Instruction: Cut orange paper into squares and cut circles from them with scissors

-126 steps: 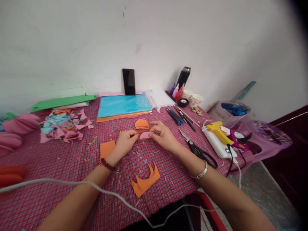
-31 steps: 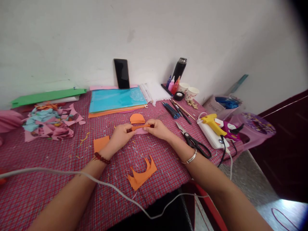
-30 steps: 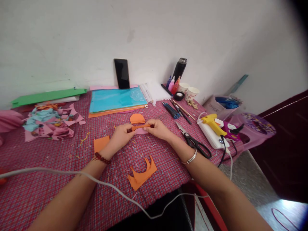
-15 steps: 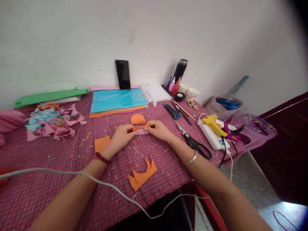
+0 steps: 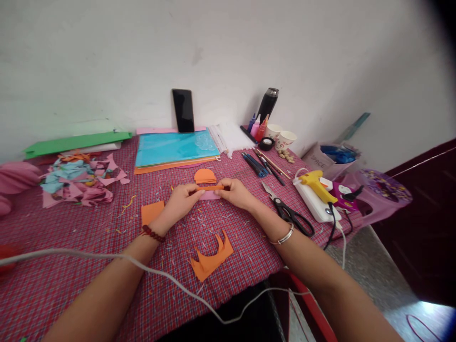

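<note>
Between my two hands is a narrow folded strip of orange paper [image 5: 210,188], with a piece of pink paper [image 5: 209,195] along its near side. My left hand [image 5: 182,200] pinches the left end of these papers, and my right hand [image 5: 233,192] pinches the right end. Just beyond the hands lies a rounded stack of cut orange paper [image 5: 205,176]. By my left wrist is a flat orange piece of paper [image 5: 152,212], partly covered by the hand. A jagged orange paper scrap [image 5: 213,258] rests on the cloth nearer to me.
Black-handled scissors [image 5: 288,210] lie right of my right hand, near a yellow glue gun [image 5: 318,184] on a white power bank [image 5: 315,202]. A white cable [image 5: 153,271] crosses over my left forearm. Paper scraps [image 5: 81,180] heap at left; a phone [image 5: 183,110] leans on the wall.
The hands stay in nearly the same place, still pinching the papers. A little more of the pink paper shows below the orange strip. The whole view has shifted very slightly.
</note>
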Demonstrator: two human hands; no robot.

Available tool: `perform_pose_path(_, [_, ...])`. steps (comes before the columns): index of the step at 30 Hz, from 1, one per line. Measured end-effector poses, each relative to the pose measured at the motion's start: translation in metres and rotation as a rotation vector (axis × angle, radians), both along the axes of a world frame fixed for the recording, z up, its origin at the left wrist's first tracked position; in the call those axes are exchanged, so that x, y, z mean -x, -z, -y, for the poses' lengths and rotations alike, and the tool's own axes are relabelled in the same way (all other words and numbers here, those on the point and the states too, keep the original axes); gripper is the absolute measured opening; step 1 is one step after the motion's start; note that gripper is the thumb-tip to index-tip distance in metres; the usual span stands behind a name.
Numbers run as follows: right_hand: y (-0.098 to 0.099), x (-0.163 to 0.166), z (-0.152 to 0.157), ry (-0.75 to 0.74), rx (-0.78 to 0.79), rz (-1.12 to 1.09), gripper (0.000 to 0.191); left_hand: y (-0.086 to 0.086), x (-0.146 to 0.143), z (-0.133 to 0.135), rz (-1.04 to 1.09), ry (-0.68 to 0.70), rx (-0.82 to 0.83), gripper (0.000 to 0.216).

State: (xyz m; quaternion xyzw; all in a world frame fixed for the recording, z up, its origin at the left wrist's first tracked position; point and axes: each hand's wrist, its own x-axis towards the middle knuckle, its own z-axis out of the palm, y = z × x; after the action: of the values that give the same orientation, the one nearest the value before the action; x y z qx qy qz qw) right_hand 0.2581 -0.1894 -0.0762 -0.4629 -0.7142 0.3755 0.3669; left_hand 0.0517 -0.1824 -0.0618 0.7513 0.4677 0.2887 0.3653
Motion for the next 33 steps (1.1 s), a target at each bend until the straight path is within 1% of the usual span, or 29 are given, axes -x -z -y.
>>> perform_pose_path(6, [0.000, 0.002, 0.003, 0.039, -0.053, 0.062, 0.012, 0.000, 0.002, -0.001, 0.003, 0.016, 0.025, 0.030])
perform_pose_path(12, [0.001, 0.003, 0.004, 0.046, -0.074, 0.100, 0.013, -0.004, 0.011, -0.005, -0.009, 0.076, 0.080, 0.021])
perform_pose_path(18, [0.001, 0.003, 0.004, 0.045, -0.083, 0.122, 0.013, -0.005, 0.012, -0.008, -0.026, 0.035, 0.028, 0.020])
perform_pose_path(25, [0.003, 0.002, 0.004, 0.036, -0.092, 0.124, 0.013, -0.004, 0.009, -0.007, -0.058, 0.038, -0.024, 0.021])
perform_pose_path(33, [-0.001, 0.001, 0.004, 0.036, -0.101, 0.114, 0.009, -0.005, 0.010, -0.006, -0.077, 0.059, -0.017, 0.023])
